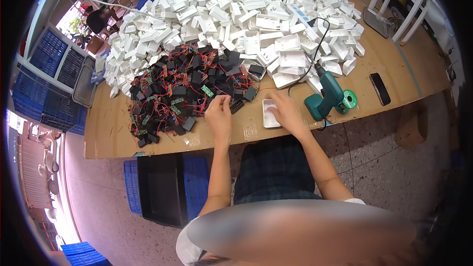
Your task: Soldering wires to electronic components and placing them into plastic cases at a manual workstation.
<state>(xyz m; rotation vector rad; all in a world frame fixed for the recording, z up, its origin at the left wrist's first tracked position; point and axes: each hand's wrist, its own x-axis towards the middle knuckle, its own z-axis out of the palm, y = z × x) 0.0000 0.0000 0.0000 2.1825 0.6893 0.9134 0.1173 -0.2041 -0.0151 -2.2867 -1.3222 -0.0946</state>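
My left hand is above the table's near edge, beside the heap of black boxes with red wires and small green circuit boards. Its fingertips are pinched together; whatever they hold is too small to make out. To its right, my right hand grips a shallow white plastic case by its right side, thumb reaching over the open inside. The case lies on the cardboard-covered tabletop, open side up. A thin reddish wire passes just behind this hand.
A huge pile of white plastic cases covers the back of the table. Right of my hands are a green power tool with a black cord, a green spool and a phone. Below the edge stands a black bin between blue crates.
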